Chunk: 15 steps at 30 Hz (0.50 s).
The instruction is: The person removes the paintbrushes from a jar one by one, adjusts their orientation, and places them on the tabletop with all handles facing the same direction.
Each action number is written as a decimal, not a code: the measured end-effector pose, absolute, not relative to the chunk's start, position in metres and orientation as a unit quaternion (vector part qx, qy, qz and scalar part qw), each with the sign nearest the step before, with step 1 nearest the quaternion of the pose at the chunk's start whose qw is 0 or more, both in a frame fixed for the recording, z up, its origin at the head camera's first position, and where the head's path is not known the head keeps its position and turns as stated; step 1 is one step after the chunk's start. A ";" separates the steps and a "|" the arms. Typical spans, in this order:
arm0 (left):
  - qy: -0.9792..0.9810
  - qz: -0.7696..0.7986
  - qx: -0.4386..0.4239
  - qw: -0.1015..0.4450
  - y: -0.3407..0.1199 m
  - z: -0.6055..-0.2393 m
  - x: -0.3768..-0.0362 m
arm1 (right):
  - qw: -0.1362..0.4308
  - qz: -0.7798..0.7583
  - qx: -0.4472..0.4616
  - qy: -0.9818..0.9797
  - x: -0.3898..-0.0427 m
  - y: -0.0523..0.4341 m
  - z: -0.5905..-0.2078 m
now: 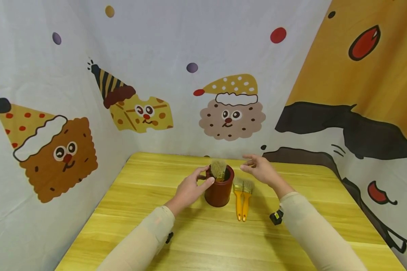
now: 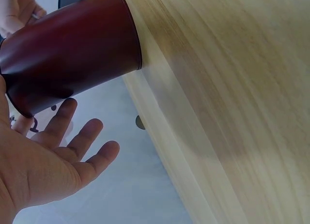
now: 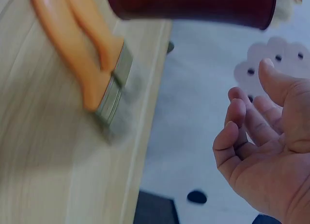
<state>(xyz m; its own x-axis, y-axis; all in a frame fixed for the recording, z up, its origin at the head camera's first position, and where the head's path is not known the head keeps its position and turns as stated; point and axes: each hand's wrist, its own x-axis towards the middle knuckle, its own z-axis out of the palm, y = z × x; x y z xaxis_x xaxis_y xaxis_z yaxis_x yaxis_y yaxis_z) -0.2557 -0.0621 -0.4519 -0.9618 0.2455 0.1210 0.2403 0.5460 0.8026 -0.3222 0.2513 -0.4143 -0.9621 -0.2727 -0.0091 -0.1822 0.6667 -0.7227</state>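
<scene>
Left hand (image 1: pixel 192 187): relaxed, fingers and thumb beside the cup's left rim; whether they touch it I cannot tell.
Right hand (image 1: pixel 260 169): released, holding nothing, hovering right of the cup, above the far ends of the loose brushes.
Cup (image 1: pixel 219 188): dark red, upright mid-table (image 1: pixel 156 233).
Brush in cup (image 1: pixel 218 169): bristles up.
Two brushes (image 1: pixel 242 199): orange handles, flat, just right of the cup.
Progress: seemingly one brush stowed, two left.
</scene>
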 end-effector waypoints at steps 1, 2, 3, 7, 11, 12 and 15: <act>0.879 0.457 0.139 0.002 -0.062 -0.452 -0.256 | 0.059 -0.392 -0.133 0.908 -0.322 0.246 -0.414; 0.878 0.457 0.142 0.000 -0.062 -0.451 -0.256 | 0.061 -0.396 -0.135 0.906 -0.321 0.241 -0.413; 0.878 0.458 0.142 0.001 -0.062 -0.451 -0.256 | 0.062 -0.399 -0.142 0.904 -0.321 0.236 -0.413; 0.877 0.461 0.139 0.004 -0.060 -0.451 -0.256 | 0.055 -0.397 -0.153 0.903 -0.317 0.218 -0.408; 0.876 0.464 0.133 0.007 -0.060 -0.452 -0.257 | 0.047 -0.389 -0.164 0.905 -0.316 0.205 -0.405; 0.875 0.465 0.133 0.008 -0.060 -0.452 -0.257 | 0.045 -0.388 -0.166 0.905 -0.316 0.202 -0.404; 0.874 0.467 0.135 0.008 -0.060 -0.451 -0.256 | 0.045 -0.389 -0.178 0.903 -0.315 0.196 -0.405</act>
